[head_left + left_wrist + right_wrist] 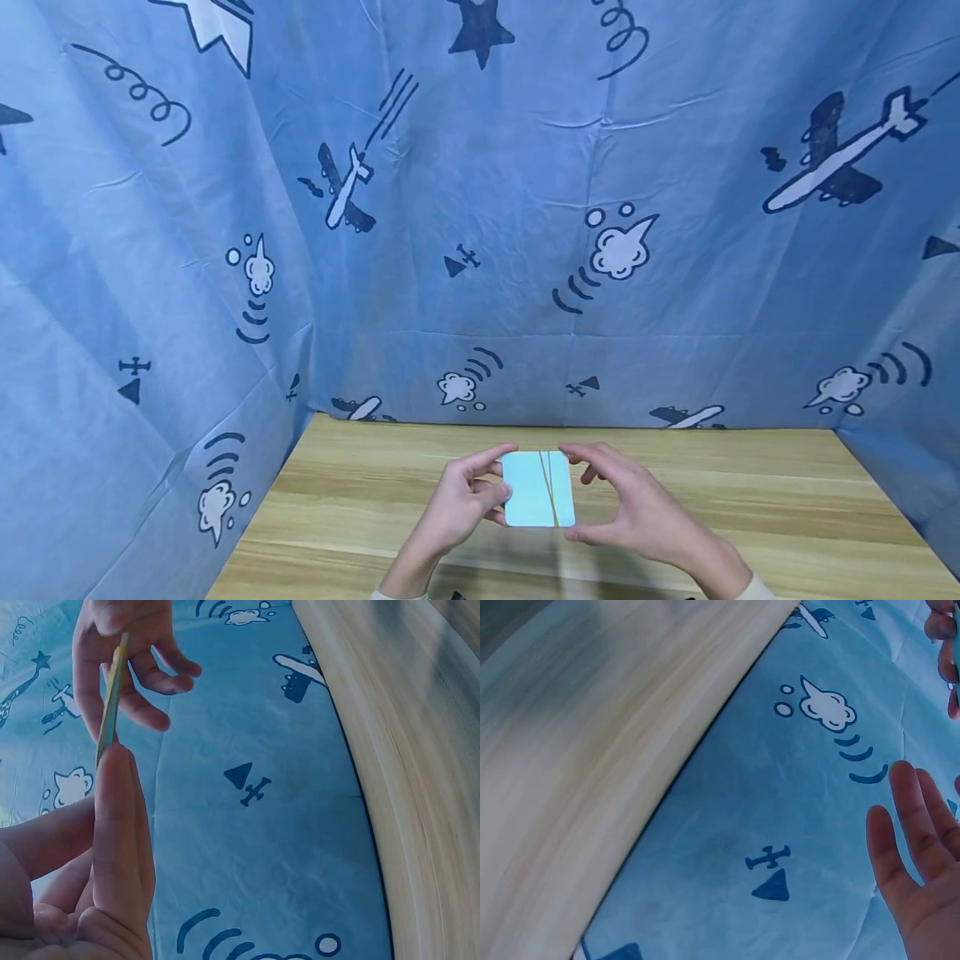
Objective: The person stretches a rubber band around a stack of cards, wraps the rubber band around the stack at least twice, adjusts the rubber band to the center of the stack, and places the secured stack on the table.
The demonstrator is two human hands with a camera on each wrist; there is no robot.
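Observation:
A thin, pale turquoise square card [522,492] with rounded corners is held up above the table in the head view. A tan rubber band [551,493] runs round it, its two strands converging toward the lower edge. My left hand [456,505] pinches the card's left side, thumb on the front face and fingers behind. My right hand [647,510] spans the right side, index fingertip at the upper corner and thumb at the lower one. In the left wrist view the card [110,712] appears edge-on. Other fingers of the right hand [928,862] spread loosely in the right wrist view.
Below both hands lies a wood-grain table [360,475]. A blue cloth [510,183] printed with planes, stars and clouds hangs behind the table and along both its sides.

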